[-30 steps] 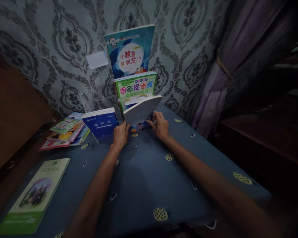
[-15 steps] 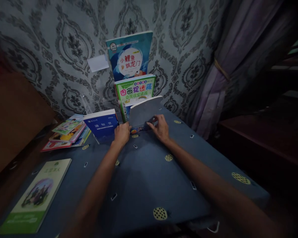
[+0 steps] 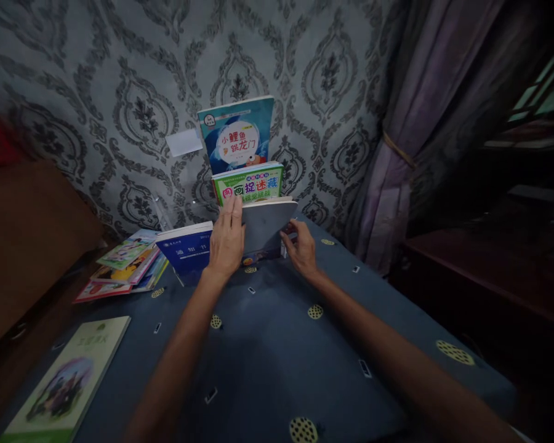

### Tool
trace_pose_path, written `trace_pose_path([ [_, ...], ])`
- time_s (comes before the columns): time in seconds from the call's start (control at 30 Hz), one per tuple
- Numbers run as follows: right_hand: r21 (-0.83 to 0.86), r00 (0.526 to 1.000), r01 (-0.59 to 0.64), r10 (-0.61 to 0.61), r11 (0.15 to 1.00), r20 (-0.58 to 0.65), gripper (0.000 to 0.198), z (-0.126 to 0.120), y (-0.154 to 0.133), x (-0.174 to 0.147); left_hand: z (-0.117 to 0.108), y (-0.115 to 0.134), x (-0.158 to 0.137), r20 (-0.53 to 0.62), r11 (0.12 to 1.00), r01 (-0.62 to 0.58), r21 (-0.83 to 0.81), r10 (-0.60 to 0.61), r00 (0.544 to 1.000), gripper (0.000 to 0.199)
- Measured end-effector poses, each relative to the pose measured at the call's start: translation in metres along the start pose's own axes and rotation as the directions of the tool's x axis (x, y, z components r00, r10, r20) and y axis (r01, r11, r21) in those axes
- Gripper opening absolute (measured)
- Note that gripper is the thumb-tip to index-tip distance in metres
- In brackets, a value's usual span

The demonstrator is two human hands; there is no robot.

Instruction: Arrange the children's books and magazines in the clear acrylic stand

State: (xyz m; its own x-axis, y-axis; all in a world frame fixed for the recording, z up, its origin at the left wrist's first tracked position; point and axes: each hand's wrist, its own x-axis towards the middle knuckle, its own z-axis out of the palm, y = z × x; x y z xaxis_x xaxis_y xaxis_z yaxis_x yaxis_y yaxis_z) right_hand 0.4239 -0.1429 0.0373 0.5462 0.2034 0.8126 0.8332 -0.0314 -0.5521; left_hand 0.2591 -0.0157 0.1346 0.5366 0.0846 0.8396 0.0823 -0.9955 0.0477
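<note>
A book with a plain grey cover (image 3: 268, 229) stands upright in front of a green children's book (image 3: 247, 184), with a taller blue-green book (image 3: 237, 138) behind them. My left hand (image 3: 228, 239) lies against the grey book's left edge, its fingers stretched upward and overlapping the green cover. At the opposite edge, my right hand (image 3: 301, 246) grips the grey book low down, between bent fingers and thumb. Just left of my left hand a blue book (image 3: 184, 249) leans upright, partly covered by that hand.
Several colourful thin books (image 3: 124, 264) lie piled at the left. Nearer me lies a light green book (image 3: 67, 381) on the pineapple-patterned tablecloth (image 3: 258, 357). Patterned wallpaper (image 3: 330, 74) rises behind the table, with a tied purple curtain (image 3: 392, 178) at the right.
My left hand has moved up from the grey book's lower left corner, its fingers now stretched upward. The grey book stands more level. The whole view has shifted slightly.
</note>
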Motion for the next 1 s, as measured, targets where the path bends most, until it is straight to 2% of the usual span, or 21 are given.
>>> trace_pose_path([
  [0.2,0.000,0.999,-0.015,0.015,1.000,0.040,0.031,0.004,0.004,-0.004,0.005,-0.014,-0.003,0.086,0.992,0.113,0.058,-0.118,0.989,0.049],
  [0.33,0.014,0.998,-0.047,0.046,0.999,0.049,0.034,0.007,0.008,-0.007,0.006,-0.014,0.001,0.139,0.989,0.131,0.065,-0.139,0.981,0.046],
  [0.5,0.028,0.991,-0.107,0.104,0.994,0.080,0.034,0.007,0.011,-0.009,-0.001,-0.010,0.011,0.248,0.977,0.193,0.094,-0.211,0.945,0.046],
  [0.63,0.031,0.988,-0.129,0.126,0.991,0.090,0.034,0.009,0.014,-0.011,-0.011,-0.003,0.017,0.271,0.973,0.166,0.159,-0.205,0.941,0.043],
  [0.77,-0.007,0.984,-0.132,0.132,0.991,0.122,0.034,0.011,0.020,-0.016,-0.022,0.006,0.023,0.291,0.955,0.142,0.260,-0.217,0.932,0.031],
  [0.93,-0.053,0.989,-0.084,0.090,0.995,0.117,0.032,0.013,0.023,-0.023,-0.026,0.005,0.026,0.359,0.974,0.133,0.185,-0.193,0.913,0.020],
  [1.0,-0.057,0.989,-0.076,0.083,0.995,0.123,0.031,0.013,0.023,-0.024,-0.026,0.000,0.028,0.330,0.981,0.145,0.132,-0.182,0.926,0.018],
])
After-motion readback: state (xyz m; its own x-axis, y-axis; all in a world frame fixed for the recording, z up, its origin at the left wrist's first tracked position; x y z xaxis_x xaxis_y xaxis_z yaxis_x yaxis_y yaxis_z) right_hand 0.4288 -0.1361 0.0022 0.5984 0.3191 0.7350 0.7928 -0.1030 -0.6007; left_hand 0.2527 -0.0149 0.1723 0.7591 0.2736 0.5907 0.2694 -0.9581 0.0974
